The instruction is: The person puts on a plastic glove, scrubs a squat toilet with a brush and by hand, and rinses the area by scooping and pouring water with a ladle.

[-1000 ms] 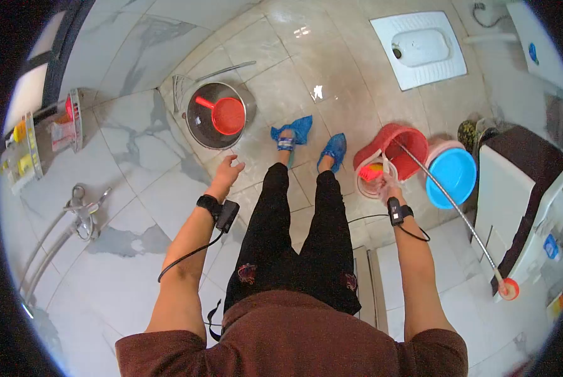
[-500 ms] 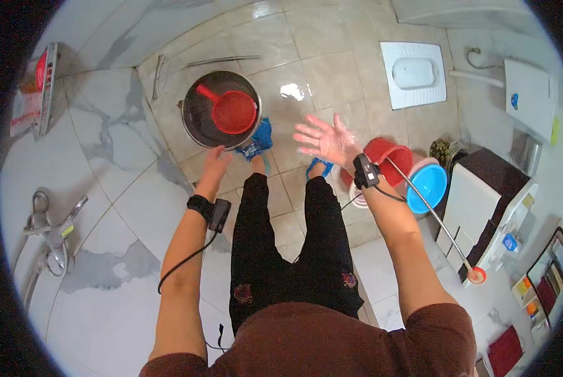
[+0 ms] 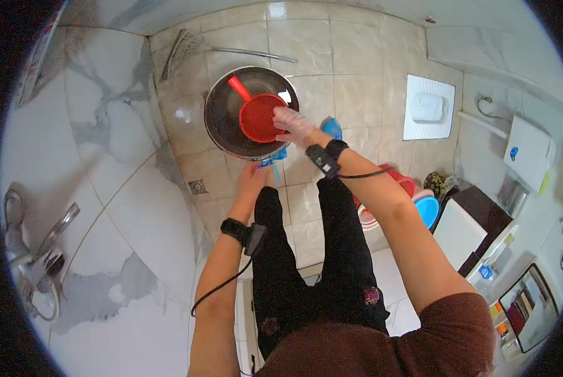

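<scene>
A red dipper [image 3: 260, 119] with a short handle lies in a large dark round basin [image 3: 221, 119] on the floor. My right hand [image 3: 294, 125], in a clear plastic glove, is at the dipper's right rim; its fingers are bent and partly blurred, and whether they grip the rim I cannot tell. At the basin's lower edge is my left hand [image 3: 253, 179], bare, with its fingertips near or against the rim and partly hidden. Just beside it a blue shoe cover [image 3: 275, 157] shows from under the basin.
A squat toilet [image 3: 429, 108] is set in the floor at the right. Red and blue basins [image 3: 426, 211] stand near a white cabinet [image 3: 460, 234]. Behind the large basin lies a metal rod [image 3: 254, 54]. A floor drain [image 3: 197, 186] and wall tap [image 3: 42, 264] are at the left.
My right hand has left the red bucket at the right and crossed to the dipper. My left hand has come to the large basin's lower edge. The view has shifted.
</scene>
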Demonstrator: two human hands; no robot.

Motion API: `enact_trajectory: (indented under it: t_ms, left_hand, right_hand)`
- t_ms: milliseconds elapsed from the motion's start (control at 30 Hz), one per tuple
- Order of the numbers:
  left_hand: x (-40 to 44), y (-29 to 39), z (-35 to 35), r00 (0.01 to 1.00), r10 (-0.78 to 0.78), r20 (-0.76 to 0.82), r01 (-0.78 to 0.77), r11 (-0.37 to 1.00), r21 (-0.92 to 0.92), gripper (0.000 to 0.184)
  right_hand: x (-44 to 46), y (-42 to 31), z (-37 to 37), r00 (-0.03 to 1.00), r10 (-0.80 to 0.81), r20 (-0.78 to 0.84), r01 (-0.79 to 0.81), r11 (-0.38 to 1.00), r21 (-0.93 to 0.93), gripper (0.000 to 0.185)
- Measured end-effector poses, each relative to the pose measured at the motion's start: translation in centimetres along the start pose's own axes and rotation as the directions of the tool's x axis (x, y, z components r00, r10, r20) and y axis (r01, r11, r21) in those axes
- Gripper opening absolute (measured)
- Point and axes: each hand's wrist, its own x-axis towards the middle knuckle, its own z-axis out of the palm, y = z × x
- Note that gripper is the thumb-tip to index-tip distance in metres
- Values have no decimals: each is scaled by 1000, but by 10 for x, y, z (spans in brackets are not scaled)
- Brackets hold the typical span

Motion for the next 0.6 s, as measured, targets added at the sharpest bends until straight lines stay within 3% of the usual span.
enact_trajectory:
  t_ms: [33, 100, 133, 200, 300, 400, 433, 533, 600]
  left_hand:
    - [9, -13, -6, 1000, -4, -17, 5, 1000, 19, 35]
    - [32, -46, -14, 998, -10, -68, 12, 1000, 21, 35]
    - [50, -64, -15, 995, -2, -104, 2, 1000, 5, 36]
    - [75, -73, -16, 990, -25, -136, 25, 1000, 0, 43]
    - [115, -58, -20, 982, -106, -159, 102, 994, -34, 57]
    - [150, -59, -16, 970, -181, -163, 152, 973, -176, 62]
    - [155, -60, -14, 967, -211, -142, 171, 953, -250, 64]
    - [190, -78, -4, 918, -395, -44, 353, 860, -368, 64]
    - [205, -93, 3, 887, -461, 32, 428, 794, -432, 53]
  right_hand:
    - [13, 19, -1, 969, -185, 166, 243, 847, -474, 77]
    - [29, 1, 17, 979, 203, -21, -204, 973, -107, 71]
    - [43, -1, 15, 980, 194, 43, -164, 910, -382, 70]
    - [71, 29, 18, 923, 383, -40, -354, 804, -478, 66]
    - [101, 69, 17, 936, 351, -19, -221, 547, -808, 62]
    - [116, 75, 17, 853, 508, 117, 75, 103, -992, 24]
    - [120, 67, 21, 775, 603, 189, 197, 53, -979, 20]
    - [131, 127, 28, 750, 461, 474, 419, 223, -880, 21]
    - [134, 125, 26, 768, 437, 468, 374, 287, -882, 20]
